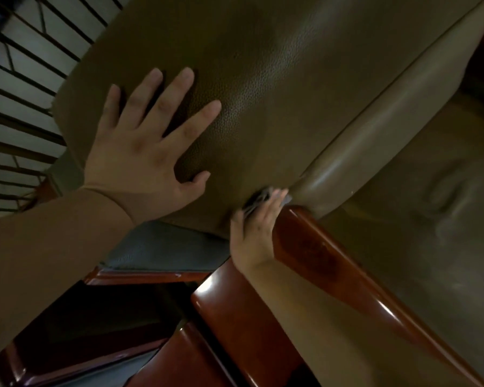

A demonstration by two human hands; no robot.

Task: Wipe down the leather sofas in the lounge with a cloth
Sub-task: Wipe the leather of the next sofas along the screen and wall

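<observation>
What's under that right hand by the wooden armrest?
A grey cloth shows under the right hand, pressed against the leather sofa. Most of the cloth is covered by the hand.

The cloth [259, 201] is motion-blurred and mostly hidden under the right hand [256, 233], so its shape cannot be told. The wooden armrest [333, 263] covers part of that hand's wrist. The sofa cushion [263, 93] runs off the top edge.

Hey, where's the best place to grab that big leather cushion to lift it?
Grip the cushion along its near bottom edge, coming from below: that edge overhangs a gap beside the wooden arm, so the fingers could curl under it. Its broad face, where the left hand lies flat, offers nothing to pinch.
</observation>
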